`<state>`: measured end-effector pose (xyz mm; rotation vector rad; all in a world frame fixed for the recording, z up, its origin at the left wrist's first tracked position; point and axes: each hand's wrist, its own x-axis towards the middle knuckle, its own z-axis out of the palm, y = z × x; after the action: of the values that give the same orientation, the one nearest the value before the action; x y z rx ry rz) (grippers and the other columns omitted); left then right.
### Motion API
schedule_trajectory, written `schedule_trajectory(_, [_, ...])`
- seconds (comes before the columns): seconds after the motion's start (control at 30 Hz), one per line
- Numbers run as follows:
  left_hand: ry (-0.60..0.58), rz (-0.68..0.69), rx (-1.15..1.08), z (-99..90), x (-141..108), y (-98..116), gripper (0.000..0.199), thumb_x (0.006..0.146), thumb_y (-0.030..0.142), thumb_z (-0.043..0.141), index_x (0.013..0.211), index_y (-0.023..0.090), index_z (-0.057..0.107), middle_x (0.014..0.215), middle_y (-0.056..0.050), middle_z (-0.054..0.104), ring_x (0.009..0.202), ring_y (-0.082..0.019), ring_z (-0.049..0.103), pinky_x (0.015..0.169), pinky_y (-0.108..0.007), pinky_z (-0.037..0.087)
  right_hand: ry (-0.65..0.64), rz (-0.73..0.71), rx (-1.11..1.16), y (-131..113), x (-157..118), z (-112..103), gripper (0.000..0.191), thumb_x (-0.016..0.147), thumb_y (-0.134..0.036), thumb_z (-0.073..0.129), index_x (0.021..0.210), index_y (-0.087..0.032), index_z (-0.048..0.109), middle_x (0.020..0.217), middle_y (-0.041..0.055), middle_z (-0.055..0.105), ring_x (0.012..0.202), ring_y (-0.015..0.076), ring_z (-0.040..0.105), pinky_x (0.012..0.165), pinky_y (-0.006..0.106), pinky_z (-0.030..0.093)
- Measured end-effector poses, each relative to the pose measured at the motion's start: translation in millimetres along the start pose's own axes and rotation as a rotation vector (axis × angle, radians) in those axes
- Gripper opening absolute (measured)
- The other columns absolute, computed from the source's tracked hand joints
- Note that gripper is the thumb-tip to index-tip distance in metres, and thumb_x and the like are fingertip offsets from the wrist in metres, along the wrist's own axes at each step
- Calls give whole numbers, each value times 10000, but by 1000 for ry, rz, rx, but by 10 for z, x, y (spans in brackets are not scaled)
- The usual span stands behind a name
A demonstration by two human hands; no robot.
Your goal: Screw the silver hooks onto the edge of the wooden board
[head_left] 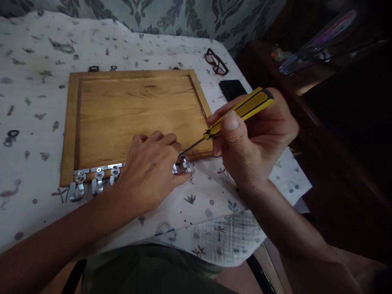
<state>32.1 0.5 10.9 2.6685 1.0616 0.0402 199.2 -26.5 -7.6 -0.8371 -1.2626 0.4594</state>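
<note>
My right hand (pixel 254 139) is closed around a screwdriver (pixel 241 112) with a yellow and black handle. Its thin shaft slants down to the left, and the tip meets a metal hook (pixel 185 165) at the near edge of a framed wooden board (pixel 137 110). My left hand (pixel 153 167) lies over that same edge, its fingers bent on the wood and its thumb beside the hook. It grips the metal hook rail (pixel 99 169), whose middle it hides. To the left of it, several silver hooks with screws hang over the board's edge.
A printed white cloth (pixel 33 122) covers the table under the board. Glasses (pixel 216 62) and a black phone (pixel 232 89) lie beyond the right corner. Small dark pieces of hardware (pixel 93 68) show along the far edge. Dark wooden furniture (pixel 318 134) stands to the right.
</note>
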Motion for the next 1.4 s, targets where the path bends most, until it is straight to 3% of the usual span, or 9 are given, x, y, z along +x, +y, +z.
schedule_trajectory(0.2, [7,9,-12,45,-9,-14,278,920,464,771,981,194,770,1006,-81,726,1092,-364,674,930,-553,490,-79,-31,-42,-52,34,-1,274,898,-365,847,794,-223,638,683,-77,617,398,19,509,331,152,330])
schedule_trajectory(0.3, [31,18,-16,78,-14,-28,307,923,485,770,1028,197,769,1135,-86,748,1138,-367,661,944,-562,481,-101,-5,-94,-112,34,-1,287,873,-385,867,795,-236,635,705,-80,648,435,26,514,373,159,373])
schedule_trajectory(0.4, [27,14,-19,64,-23,-25,278,946,463,746,1055,209,761,1265,-81,742,1162,-354,651,955,-543,475,-150,37,-123,-132,48,-44,164,887,-368,849,895,-261,725,811,-53,692,488,43,533,408,180,436])
schedule_trajectory(0.6, [-17,24,-6,-18,-37,1,216,983,384,680,1056,198,761,1102,-97,751,1113,-351,660,938,-514,480,-352,29,-56,-63,116,-182,204,899,-382,802,1085,-303,821,783,-8,716,452,118,594,315,238,428])
schedule_trajectory(0.73, [-15,20,-6,-6,-41,-1,237,986,406,685,1059,192,756,1215,-104,747,1154,-364,647,953,-541,473,-269,-39,-94,-45,115,-141,80,858,-348,841,898,-290,803,731,-20,679,420,102,535,314,247,399])
schedule_trajectory(0.8, [-8,26,-13,8,-40,-4,239,992,403,687,1057,184,756,1291,-107,734,1173,-361,640,963,-545,470,-209,-84,-133,-37,100,-102,181,823,-397,880,799,-271,752,701,-21,651,448,103,525,340,244,416])
schedule_trajectory(1.0, [-14,4,-2,27,-11,-7,330,957,486,740,1115,197,763,1295,-114,730,1194,-377,636,961,-549,463,-124,-110,-210,-16,52,-41,217,877,-394,834,794,-259,685,731,-42,594,459,68,485,370,221,387])
schedule_trajectory(1.23, [-39,-15,-8,-9,-4,5,235,923,442,765,943,208,756,1059,-80,729,1128,-357,648,931,-507,454,159,-149,-284,-115,19,-2,343,838,-604,833,755,-293,715,658,-17,537,568,146,494,510,295,378])
schedule_trajectory(1.4, [-41,-14,11,-15,1,11,236,933,440,740,937,204,744,1028,-80,720,1124,-350,650,908,-481,449,53,-19,-313,-203,-36,-26,300,878,-538,826,793,-268,728,637,-15,564,490,133,502,474,313,374])
